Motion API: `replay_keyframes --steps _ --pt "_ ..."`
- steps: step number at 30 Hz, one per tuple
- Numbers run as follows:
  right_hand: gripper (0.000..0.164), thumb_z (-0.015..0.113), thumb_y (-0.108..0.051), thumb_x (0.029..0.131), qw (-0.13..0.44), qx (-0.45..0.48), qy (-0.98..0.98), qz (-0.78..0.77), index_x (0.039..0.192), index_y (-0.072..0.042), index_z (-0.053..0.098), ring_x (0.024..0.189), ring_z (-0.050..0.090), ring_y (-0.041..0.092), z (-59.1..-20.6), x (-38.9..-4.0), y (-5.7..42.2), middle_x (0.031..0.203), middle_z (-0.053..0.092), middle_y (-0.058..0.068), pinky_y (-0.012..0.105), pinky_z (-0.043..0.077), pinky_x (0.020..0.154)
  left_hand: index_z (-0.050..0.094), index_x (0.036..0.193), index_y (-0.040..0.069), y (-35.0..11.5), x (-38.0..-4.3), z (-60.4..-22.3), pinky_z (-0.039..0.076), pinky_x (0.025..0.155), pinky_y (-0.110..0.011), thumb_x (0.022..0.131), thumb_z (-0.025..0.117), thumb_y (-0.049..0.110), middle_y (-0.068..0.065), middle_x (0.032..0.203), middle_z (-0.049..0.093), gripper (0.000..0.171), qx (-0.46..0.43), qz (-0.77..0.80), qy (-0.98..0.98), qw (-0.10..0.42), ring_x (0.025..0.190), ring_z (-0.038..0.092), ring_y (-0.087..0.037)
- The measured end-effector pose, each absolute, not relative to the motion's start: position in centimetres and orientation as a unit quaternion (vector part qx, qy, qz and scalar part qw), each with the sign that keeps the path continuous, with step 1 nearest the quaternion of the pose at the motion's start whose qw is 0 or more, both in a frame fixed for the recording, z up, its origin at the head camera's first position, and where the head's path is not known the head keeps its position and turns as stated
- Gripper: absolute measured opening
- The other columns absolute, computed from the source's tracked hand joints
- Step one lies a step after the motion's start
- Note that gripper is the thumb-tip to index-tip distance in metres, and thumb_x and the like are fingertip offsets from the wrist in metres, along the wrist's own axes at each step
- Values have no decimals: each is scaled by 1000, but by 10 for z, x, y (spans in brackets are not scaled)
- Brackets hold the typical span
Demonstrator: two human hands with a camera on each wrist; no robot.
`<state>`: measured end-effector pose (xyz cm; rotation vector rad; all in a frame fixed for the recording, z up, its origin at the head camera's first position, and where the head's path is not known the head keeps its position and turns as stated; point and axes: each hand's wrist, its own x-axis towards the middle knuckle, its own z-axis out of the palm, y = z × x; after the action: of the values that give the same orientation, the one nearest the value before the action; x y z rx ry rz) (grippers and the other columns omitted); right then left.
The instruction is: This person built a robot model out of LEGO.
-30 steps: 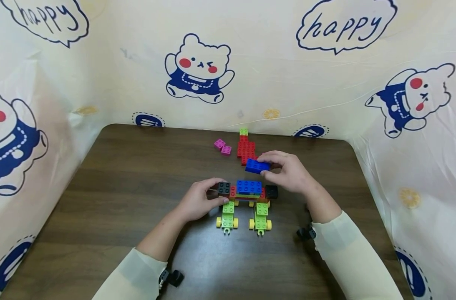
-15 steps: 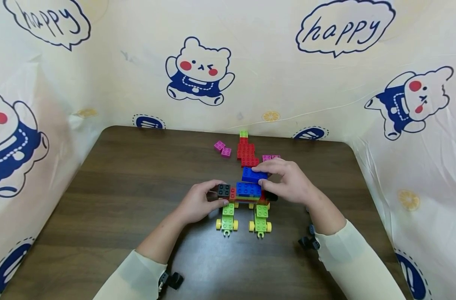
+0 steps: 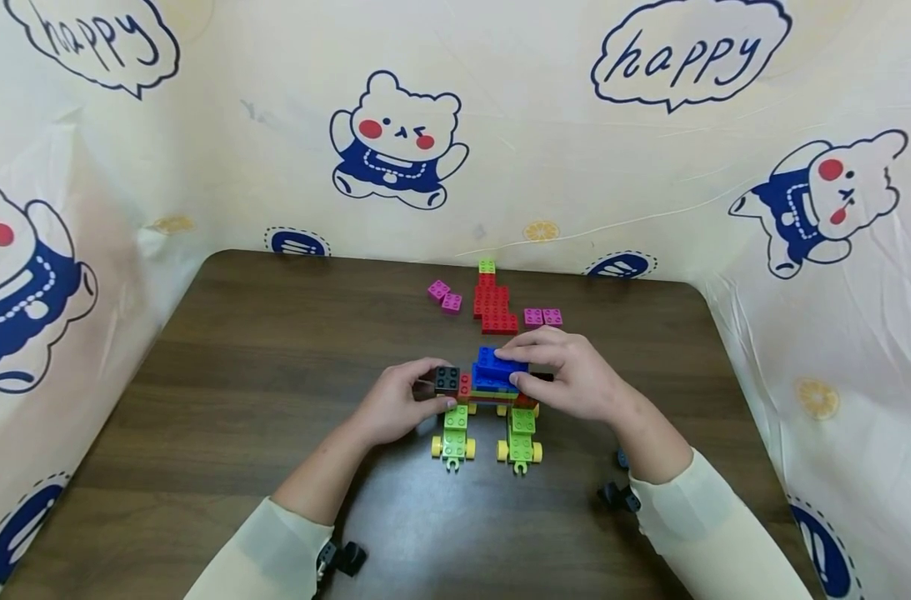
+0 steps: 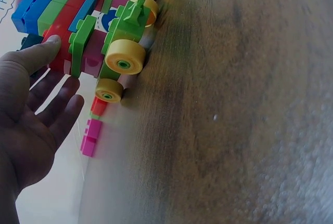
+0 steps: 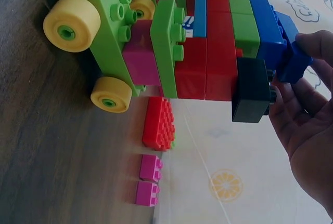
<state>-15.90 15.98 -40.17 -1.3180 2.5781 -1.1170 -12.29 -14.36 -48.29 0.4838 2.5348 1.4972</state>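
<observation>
A toy building-brick model (image 5: 218, 52) stands on two green wheeled bases (image 3: 456, 437) with yellow wheels. Its body stacks purple, red, green and blue bricks, with a black brick (image 3: 447, 380) at the left end and another black brick (image 5: 252, 91) at the right. My left hand (image 3: 398, 404) grips the left end, thumb on a red brick in the left wrist view and fingers behind. Between thumb and fingers, my right hand (image 3: 575, 375) pinches a blue brick (image 5: 292, 63) right at the top of the lower blue brick (image 5: 268, 26).
Behind the model lies a flat assembly of red bricks (image 3: 493, 302) with a lime brick (image 3: 487, 267) at its far end. Pink bricks (image 3: 451, 303) lie to its left, more pink bricks (image 3: 543, 317) to its right. A bear-printed sheet (image 3: 275, 150) rises beyond the wooden table (image 3: 200, 433).
My right hand has brought the blue brick from near the red bricks down and toward me, onto the model's top. The left hand has stayed in place on the model.
</observation>
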Motion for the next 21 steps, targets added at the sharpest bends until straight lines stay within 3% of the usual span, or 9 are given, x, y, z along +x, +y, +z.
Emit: replay_keyframes --steps 21 --pt "41 77 -14 93 21 -443 846 -296 133 -19 72 118 60 17 -397 -152 156 130 67 1 36 59 90 69 123 27 -143 -123 -483 58 94 -41 91 83 20 7 114 73 36 162 507 843 82 105 70 -13"
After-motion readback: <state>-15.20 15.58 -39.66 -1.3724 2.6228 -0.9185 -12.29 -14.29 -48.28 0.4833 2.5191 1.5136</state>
